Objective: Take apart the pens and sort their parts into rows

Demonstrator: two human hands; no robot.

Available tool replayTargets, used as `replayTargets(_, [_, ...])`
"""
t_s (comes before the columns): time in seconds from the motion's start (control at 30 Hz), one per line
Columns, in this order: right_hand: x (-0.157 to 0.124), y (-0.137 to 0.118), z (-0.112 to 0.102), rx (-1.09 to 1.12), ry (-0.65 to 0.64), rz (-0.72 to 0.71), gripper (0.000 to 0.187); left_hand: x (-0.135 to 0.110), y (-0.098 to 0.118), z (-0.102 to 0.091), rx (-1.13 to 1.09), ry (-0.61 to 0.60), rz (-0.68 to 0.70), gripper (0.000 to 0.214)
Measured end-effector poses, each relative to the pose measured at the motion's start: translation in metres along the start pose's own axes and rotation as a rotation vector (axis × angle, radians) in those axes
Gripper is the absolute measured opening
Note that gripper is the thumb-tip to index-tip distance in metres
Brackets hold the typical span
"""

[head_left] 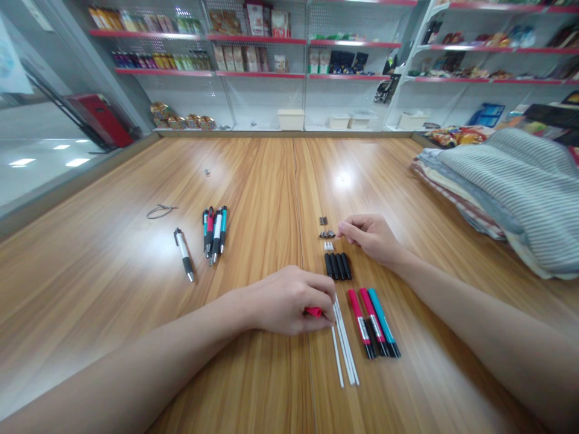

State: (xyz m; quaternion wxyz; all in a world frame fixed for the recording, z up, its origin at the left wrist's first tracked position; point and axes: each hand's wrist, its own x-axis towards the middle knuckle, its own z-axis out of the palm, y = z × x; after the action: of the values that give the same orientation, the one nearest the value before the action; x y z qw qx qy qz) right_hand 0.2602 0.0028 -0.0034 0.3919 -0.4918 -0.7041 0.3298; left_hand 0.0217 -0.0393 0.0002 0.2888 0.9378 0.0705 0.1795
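Observation:
My left hand (296, 299) is closed around a red pen barrel (313, 311), whose end shows between the fingers. Its fingertips reach the upper ends of several white ink refills (347, 349) lying on the table. My right hand (368, 238) is pinched beside a row of small metal pen tips (326, 234); whatever lies between its fingertips is too small to make out. Springs (322, 220) lie just beyond the tips, and small white pieces (329, 246) lie nearer. Below these are several black grips (337, 266). Two red pen barrels (365, 313) and a teal one (383, 319) lie right of the refills.
On the left lie a bunch of click pens (216, 232), a single white pen (184, 255) and a grey loop of cord (160, 211). A small metal bit (207, 172) is farther back. Folded striped cloth (520, 187) covers the right edge. Stocked shelves (257, 75) stand behind the table.

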Motion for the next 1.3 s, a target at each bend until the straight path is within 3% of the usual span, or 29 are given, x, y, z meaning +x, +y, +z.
replayTargets(0.77, [-0.0004, -0.0007, -0.0005, 0.007, -0.007, -0.014, 0.038, 0.0007, 0.0026, 0.0005, 0.1, -0.013, 0.007, 0.019])
replayTargets(1.03, [-0.0011, -0.0008, -0.001, 0.006, -0.013, -0.016, 0.038, -0.0026, 0.0029, -0.0012, 0.263, -0.063, 0.041, 0.036])
replayTargets(1.3, [-0.0009, -0.001, -0.0005, 0.014, -0.009, -0.009, 0.037, -0.0026, 0.0015, 0.0, 0.299, -0.091, 0.029, 0.038])
